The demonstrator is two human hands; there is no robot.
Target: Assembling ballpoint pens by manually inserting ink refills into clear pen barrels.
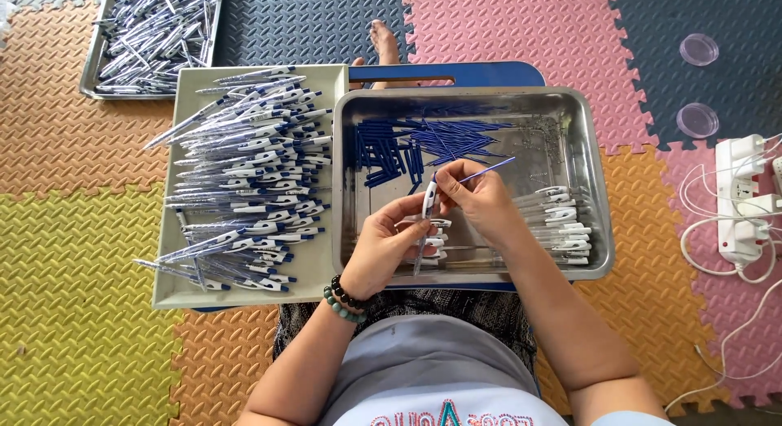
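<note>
My left hand (389, 245) grips a clear pen barrel with a white clip (428, 206) over the steel tray (588, 157). My right hand (482, 196) pinches a thin blue refill (489, 170), its near end at the barrel's top. Inside the tray lie blue refills and small blue parts (423, 142) at the back, tiny springs (538, 137) at the back right, and empty white-clipped barrels (562, 222) at the right. A beaded bracelet sits on my left wrist.
A beige tray (187, 292) to the left is piled with finished blue and white pens (248, 182). Another steel tray of pens (151, 35) lies at the far left. Foam puzzle mats cover the floor. Two clear round lids (699, 50) and a white power strip (740, 198) lie right.
</note>
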